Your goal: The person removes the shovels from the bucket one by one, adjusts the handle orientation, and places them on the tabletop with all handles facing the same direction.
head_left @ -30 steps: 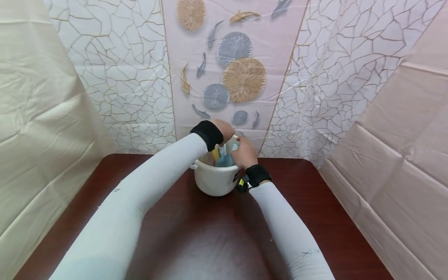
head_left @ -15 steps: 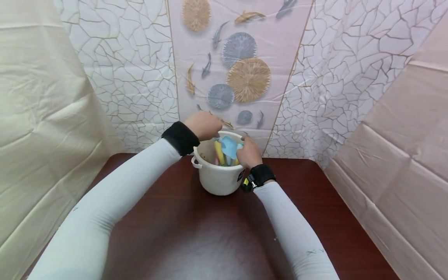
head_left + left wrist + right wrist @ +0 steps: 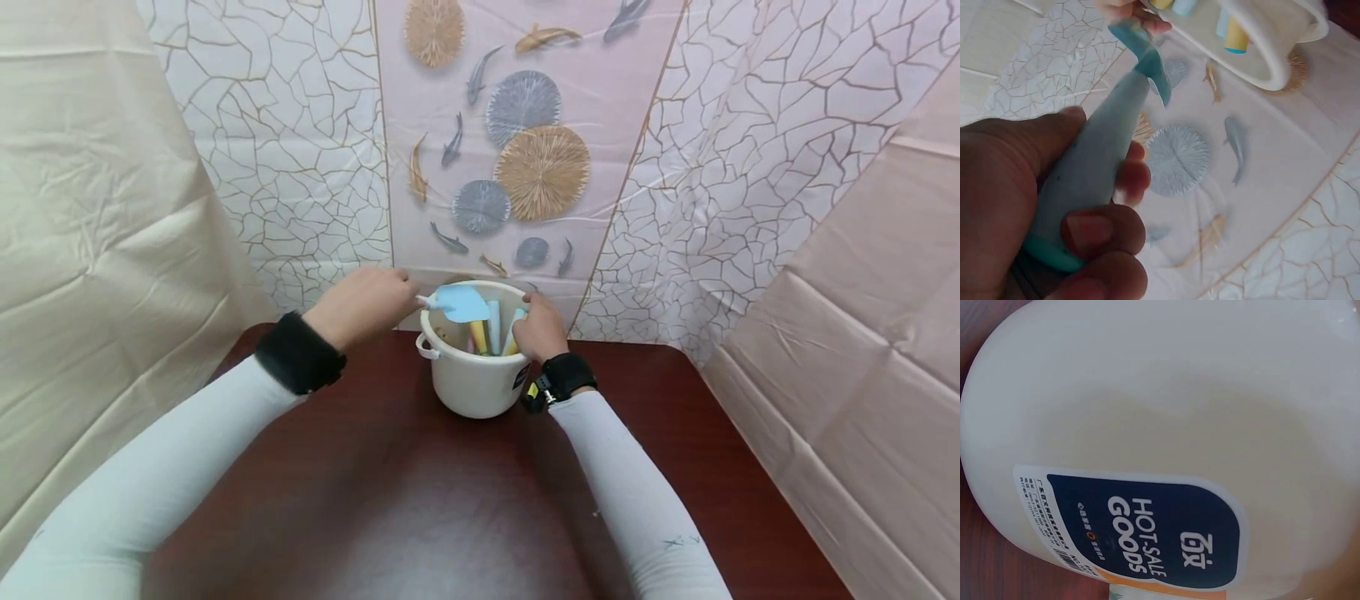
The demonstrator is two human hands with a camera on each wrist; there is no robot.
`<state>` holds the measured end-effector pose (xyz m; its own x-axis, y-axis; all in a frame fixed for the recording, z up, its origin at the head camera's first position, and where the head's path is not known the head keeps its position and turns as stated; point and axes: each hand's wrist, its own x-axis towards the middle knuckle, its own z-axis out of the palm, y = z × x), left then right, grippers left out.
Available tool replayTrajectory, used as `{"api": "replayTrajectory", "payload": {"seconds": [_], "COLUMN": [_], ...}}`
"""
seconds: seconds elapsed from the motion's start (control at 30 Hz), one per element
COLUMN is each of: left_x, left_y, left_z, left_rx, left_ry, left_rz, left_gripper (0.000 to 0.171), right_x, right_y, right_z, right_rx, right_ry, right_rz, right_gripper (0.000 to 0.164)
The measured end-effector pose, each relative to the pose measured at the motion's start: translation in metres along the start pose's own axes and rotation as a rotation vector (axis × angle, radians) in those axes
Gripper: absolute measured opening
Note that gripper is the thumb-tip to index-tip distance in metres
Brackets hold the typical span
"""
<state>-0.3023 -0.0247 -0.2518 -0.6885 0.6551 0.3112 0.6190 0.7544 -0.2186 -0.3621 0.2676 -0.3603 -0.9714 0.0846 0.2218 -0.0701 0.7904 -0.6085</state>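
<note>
My left hand [image 3: 366, 305] grips a small toy shovel by its pale handle [image 3: 1094, 147], fingers wrapped around it. The handle has a teal end, and the light blue shovel blade [image 3: 462, 303] overlaps the bucket's left rim in the head view. My right hand [image 3: 542, 330] holds the right rim of the white bucket [image 3: 474, 388], which stands upright at the back of the table. Inside the bucket are several light blue and yellow pieces, among them a yellow one [image 3: 478, 337]; their lower parts are hidden. The right wrist view shows the bucket's side with a dark label [image 3: 1147, 531].
The dark red-brown table [image 3: 420, 508] lies in front of the bucket. Close behind is a patterned cloth wall [image 3: 300, 167] with printed fish and discs. Plain beige cloth [image 3: 862, 350] hangs at both sides. A white handle [image 3: 428, 347] sticks out on the bucket's left.
My left hand has come up out of the bucket and moved left, carrying the toy shovel out over the rim. My right hand stays on the bucket's rim.
</note>
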Motion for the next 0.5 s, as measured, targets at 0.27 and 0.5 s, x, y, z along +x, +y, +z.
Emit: {"api": "replayTrajectory", "payload": {"seconds": [0.27,0.5], "left_x": [-0.068,-0.128], "left_y": [-0.007,-0.007], "left_z": [0.01,0.028], "left_rx": [-0.003,-0.045], "left_ry": [0.157,0.153], "left_rz": [-0.135,-0.289], "left_gripper": [0.027,0.029], "right_x": [-0.001,-0.001], "right_y": [-0.001,-0.001], "right_z": [-0.001,0.001], "right_rx": [0.011,0.021], "right_ry": [0.001,0.008], "right_rz": [0.002,-0.01], "right_gripper": [0.067,0.066]}}
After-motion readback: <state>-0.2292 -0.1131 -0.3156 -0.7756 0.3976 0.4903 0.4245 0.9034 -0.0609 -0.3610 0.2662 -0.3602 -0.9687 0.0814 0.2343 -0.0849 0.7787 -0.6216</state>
